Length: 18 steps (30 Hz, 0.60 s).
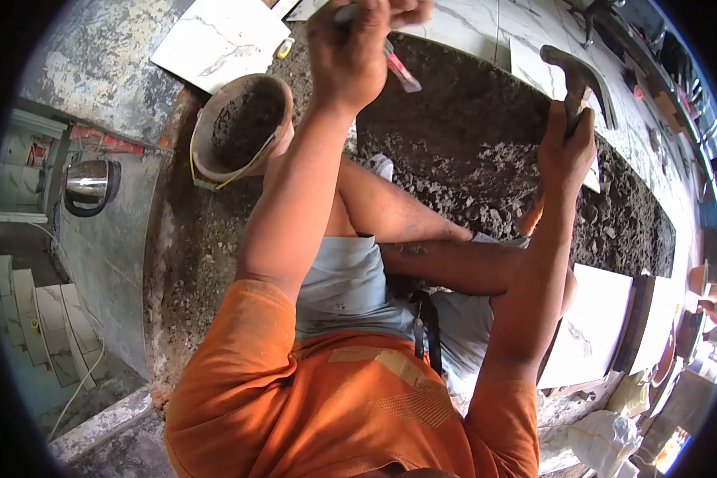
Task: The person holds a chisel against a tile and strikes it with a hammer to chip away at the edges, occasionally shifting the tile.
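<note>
My right hand (567, 147) is wrapped around the handle of a claw hammer (583, 80), raised over the right side of the dug soil bed. The hammer head points up and away from me. At the top edge, my left hand (354, 60) is closed around a grey, rounded object (347, 13), partly hidden by the fingers and cut off by the frame. Just right of that wrist is a slim red-handled tool (404, 70) with a pale tip, over the dark soil (454, 99). White marbled floor tiles (454, 28) lie beyond the soil.
A bucket (201, 151) of dark mix stands left of my knee. A loose tile (223, 44) lies behind it, with a small yellow item (285, 48) alongside. More tiles (589, 319) lean at right. A steel kettle (88, 187) stands far left. My crossed legs occupy the middle.
</note>
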{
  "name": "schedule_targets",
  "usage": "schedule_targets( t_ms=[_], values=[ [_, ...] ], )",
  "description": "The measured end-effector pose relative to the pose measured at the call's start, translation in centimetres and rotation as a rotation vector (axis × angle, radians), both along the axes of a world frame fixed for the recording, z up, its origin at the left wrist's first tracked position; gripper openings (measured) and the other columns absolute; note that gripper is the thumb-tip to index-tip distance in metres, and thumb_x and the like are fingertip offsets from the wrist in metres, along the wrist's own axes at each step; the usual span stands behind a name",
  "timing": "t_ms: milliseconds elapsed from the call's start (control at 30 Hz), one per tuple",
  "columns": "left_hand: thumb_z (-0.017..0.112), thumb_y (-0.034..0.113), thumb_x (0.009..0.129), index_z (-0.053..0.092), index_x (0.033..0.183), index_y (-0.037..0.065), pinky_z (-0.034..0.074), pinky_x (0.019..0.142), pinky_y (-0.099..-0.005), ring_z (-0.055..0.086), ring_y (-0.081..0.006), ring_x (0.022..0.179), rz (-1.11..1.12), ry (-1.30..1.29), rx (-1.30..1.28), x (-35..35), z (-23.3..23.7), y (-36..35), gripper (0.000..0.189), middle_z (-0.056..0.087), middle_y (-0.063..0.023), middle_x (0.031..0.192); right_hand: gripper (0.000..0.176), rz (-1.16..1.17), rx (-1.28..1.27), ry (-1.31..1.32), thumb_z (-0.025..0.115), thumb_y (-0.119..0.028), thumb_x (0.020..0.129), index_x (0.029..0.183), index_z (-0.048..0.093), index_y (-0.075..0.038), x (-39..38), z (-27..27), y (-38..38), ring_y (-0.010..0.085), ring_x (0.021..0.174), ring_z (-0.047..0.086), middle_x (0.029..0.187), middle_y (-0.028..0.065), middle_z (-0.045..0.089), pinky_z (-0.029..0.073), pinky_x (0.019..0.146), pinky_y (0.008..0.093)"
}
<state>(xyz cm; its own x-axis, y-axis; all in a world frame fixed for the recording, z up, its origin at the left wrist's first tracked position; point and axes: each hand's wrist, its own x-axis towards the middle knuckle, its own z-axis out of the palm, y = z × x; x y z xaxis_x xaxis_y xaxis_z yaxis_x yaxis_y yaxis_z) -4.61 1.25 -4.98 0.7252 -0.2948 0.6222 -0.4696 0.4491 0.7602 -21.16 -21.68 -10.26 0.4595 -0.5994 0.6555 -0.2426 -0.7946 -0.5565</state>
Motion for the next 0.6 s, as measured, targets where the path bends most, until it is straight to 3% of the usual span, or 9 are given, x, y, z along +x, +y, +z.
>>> schedule_targets(
  t_ms=[33,67,100,167,267,400,467,567,600],
  values=[
    [0.047,0.059,0.105,0.065,0.107,0.001,0.049,0.047,-0.0262,0.065,-0.0133,0.057,0.038,0.062,0.212,-0.6,1.6,0.0,0.061,0.071,-0.0134,0.093,0.034,0.022,-0.038,-0.055,0.067,-0.033,0.098,0.094,0.058,-0.001,0.1,0.1,-0.1,0.0442,0.067,0.064,0.073,0.0222,0.065,0.048,0.062,0.0471],
    [0.043,0.062,0.105,0.067,0.106,-0.001,0.046,0.041,-0.0248,0.059,-0.0132,0.047,-0.011,-0.176,0.217,1.6,0.2,-0.7,0.068,0.073,-0.0133,0.096,0.042,-0.004,0.039,0.035,0.062,-0.041,0.1,0.109,0.062,0.0,0.1,0.1,-0.4,0.0491,0.085,0.068,0.09,0.0278,0.07,0.053,0.074,0.0502],
    [0.046,0.059,0.106,0.068,0.1,-0.002,0.053,0.056,-0.0277,0.066,-0.0152,0.063,0.049,-0.201,0.272,2.7,0.1,-1.9,0.065,0.073,-0.0125,0.096,0.042,-0.007,0.033,0.038,0.062,-0.041,0.1,0.109,0.062,0.0,0.4,0.2,-0.7,0.0491,0.085,0.068,0.09,0.0278,0.07,0.053,0.074,0.0502],
    [0.049,0.055,0.106,0.068,0.098,-0.002,0.055,0.077,-0.0338,0.067,-0.017,0.082,0.037,-0.408,0.037,6.0,-1.4,-5.0,0.061,0.073,-0.0131,0.096,0.04,-0.024,0.11,0.082,0.063,-0.041,0.1,0.106,0.061,-0.001,1.3,0.2,-1.2,0.0491,0.084,0.068,0.088,0.0275,0.07,0.052,0.073,0.0498],
    [0.053,0.051,0.106,0.064,0.096,-0.001,0.05,0.091,-0.0381,0.065,-0.019,0.096,-0.062,-0.234,0.086,7.3,-2.4,-6.3,0.055,0.069,-0.0103,0.094,0.041,-0.031,0.096,0.12,0.063,-0.042,0.1,0.103,0.058,-0.002,2.6,0.1,-2.5,0.0504,0.082,0.066,0.085,0.0273,0.068,0.051,0.071,0.0496],
    [0.053,0.043,0.108,0.056,0.092,0.003,0.05,0.092,-0.0377,0.065,-0.019,0.093,-0.234,-0.144,0.008,8.3,-2.6,-7.1,0.044,0.059,-0.0051,0.089,0.039,-0.031,0.042,0.15,0.064,-0.04,0.1,0.1,0.058,-0.002,4.5,0.0,-4.2,0.0485,0.077,0.065,0.081,0.0258,0.067,0.05,0.069,0.049],
    [0.057,0.027,0.105,0.049,0.089,0.007,0.049,0.096,-0.0394,0.064,-0.0189,0.093,-0.425,-0.297,-0.065,10.1,-3.3,-7.8,0.026,0.049,-0.0014,0.085,0.036,-0.032,0.001,0.148,0.065,-0.037,0.099,0.096,0.057,-0.001,5.0,-0.2,-4.6,0.0453,0.072,0.066,0.077,0.0237,0.066,0.05,0.066,0.047],
    [0.058,0.013,0.097,0.047,0.087,0.01,0.048,0.101,-0.0423,0.061,-0.018,0.088,-0.483,-0.08,-0.097,10.6,-3.9,-7.8,0.015,0.047,-0.0001,0.084,0.045,-0.02,0.101,0.191,0.059,-0.045,0.101,0.111,0.062,-0.002,5.5,0.0,-5.2,0.0494,0.09,0.067,0.093,0.0284,0.07,0.052,0.079,0.0496],
    [0.058,0.009,0.092,0.047,0.087,0.011,0.053,0.091,-0.0403,0.057,-0.0159,0.075,-0.458,-0.068,-0.249,10.9,-4.3,-8.8,0.011,0.048,-0.0001,0.08,0.044,-0.028,0.111,0.213,0.059,-0.045,0.101,0.112,0.062,-0.002,5.6,0.0,-5.2,0.0479,0.092,0.068,0.095,0.0277,0.07,0.052,0.081,0.0486]
  ],
)
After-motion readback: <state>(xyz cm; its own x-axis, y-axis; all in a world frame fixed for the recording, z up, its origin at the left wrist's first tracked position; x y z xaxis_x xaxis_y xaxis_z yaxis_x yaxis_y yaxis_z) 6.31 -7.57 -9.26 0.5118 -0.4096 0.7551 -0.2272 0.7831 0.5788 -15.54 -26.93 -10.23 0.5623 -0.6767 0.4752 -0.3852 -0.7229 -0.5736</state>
